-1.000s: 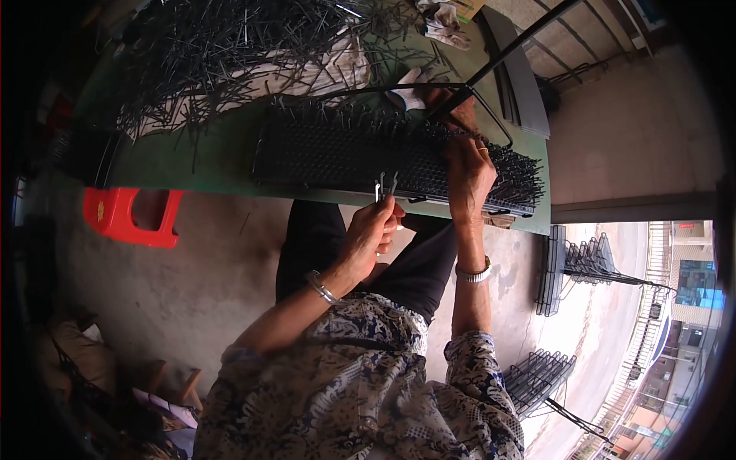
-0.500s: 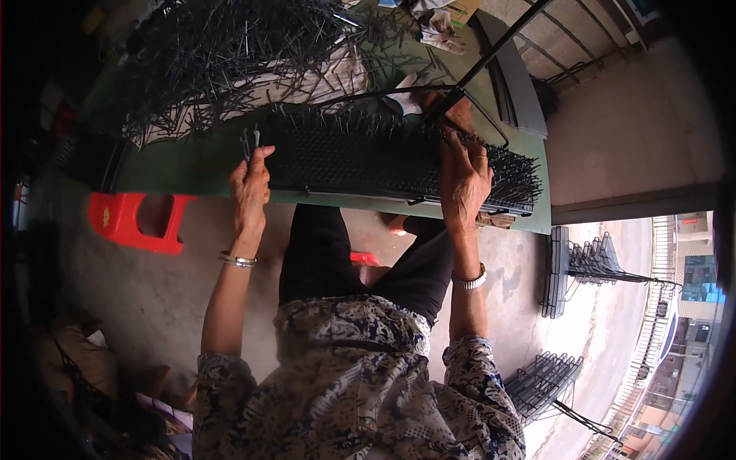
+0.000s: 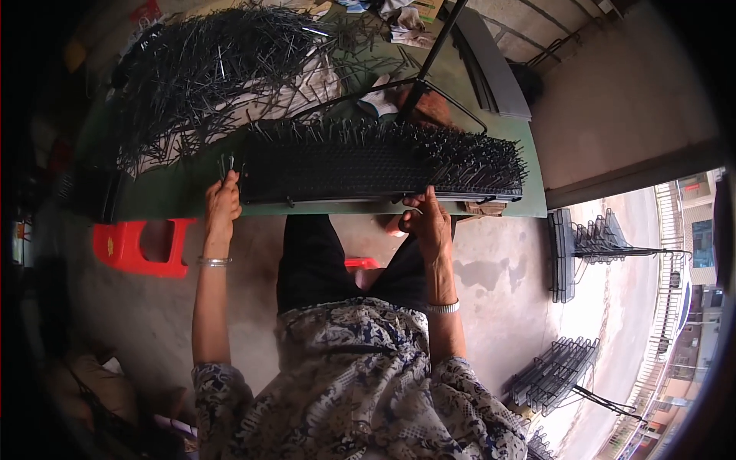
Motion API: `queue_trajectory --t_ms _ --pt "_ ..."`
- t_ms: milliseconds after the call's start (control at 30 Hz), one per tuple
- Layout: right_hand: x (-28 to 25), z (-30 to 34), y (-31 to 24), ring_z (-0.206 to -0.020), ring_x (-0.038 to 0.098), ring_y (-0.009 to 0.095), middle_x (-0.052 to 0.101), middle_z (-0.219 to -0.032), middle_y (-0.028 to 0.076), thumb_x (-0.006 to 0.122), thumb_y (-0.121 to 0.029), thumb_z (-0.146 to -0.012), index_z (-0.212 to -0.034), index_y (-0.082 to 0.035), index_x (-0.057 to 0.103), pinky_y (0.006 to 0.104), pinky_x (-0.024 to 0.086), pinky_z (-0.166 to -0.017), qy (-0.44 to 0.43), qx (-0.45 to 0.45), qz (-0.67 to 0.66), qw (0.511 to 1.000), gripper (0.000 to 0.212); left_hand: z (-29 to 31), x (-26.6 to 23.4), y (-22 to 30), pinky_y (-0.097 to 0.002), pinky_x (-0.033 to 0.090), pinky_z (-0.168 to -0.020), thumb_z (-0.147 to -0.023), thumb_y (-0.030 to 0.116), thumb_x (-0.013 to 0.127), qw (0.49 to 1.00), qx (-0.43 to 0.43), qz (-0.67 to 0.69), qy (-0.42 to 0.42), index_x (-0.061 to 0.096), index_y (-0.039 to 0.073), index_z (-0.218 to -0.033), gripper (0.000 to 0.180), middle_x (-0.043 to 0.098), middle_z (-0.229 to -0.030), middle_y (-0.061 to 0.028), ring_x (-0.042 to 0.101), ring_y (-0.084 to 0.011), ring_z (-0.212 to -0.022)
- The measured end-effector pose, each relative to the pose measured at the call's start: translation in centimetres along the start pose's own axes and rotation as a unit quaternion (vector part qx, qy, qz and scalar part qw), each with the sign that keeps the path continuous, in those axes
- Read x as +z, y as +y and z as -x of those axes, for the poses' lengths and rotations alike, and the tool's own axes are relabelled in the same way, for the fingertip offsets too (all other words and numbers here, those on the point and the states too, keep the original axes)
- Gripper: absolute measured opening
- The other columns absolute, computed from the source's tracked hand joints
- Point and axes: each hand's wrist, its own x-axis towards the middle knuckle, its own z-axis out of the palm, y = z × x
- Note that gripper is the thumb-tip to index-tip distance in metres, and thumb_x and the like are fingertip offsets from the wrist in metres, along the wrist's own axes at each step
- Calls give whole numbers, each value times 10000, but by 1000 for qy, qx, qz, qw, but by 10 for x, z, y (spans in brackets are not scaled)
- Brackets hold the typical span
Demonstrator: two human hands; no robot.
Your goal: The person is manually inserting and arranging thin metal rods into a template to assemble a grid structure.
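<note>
A long black panel point(image 3: 330, 176), dotted with small holes or bumps, lies along the near edge of the green table point(image 3: 172, 188). Thin black pins point(image 3: 479, 159) stand thickly on its right part and along its far side. Just off the panel's left end, my left hand point(image 3: 222, 207) is closed around a few thin rods point(image 3: 227, 164), their tips poking up. My right hand point(image 3: 429, 224) is at the panel's near edge, right of its middle. Its fingers are bent and drawn together; anything between them is too small to make out.
A big heap of thin black strips point(image 3: 215, 61) covers a pale cloth at the far left. Black metal bars point(image 3: 410, 103) rise behind the panel, beside gloves point(image 3: 410, 27) and grey sheets point(image 3: 487, 77). A red stool point(image 3: 103, 245) stands left; wire racks point(image 3: 563, 253) are at right.
My right hand has come back from among the pins to the panel's near edge. My left hand keeps its rods near the panel's left end. The whole view has shifted somewhat.
</note>
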Motion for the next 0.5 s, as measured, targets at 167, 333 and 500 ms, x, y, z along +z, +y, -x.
queue_trajectory --t_ms 167,333,500 --pt "-5 -6 4 -532 543 132 613 -661 64 523 -457 -975 -846 38 655 250 417 -482 -6 -1 24 1000 529 1 3 -1 -188 158 -380 -964 339 605 1000 3 28 -3 605 88 -925 254 310 -582 114 233 11 -434" --pt "7 5 -4 -565 543 108 618 -668 61 530 -462 -970 -824 19 661 233 429 -543 47 -35 61 996 519 6 5 -4 -189 164 -383 -963 338 608 999 15 41 6 605 67 -974 272 317 -594 113 235 8 -442" --pt "-1 -6 1 -583 546 105 627 -676 57 555 -449 -963 -751 -20 628 227 424 -562 81 -62 15 995 484 16 23 -8 -178 178 -384 -973 393 576 999 5 50 5 562 65 -987 328 304 -598 109 231 12 -442"
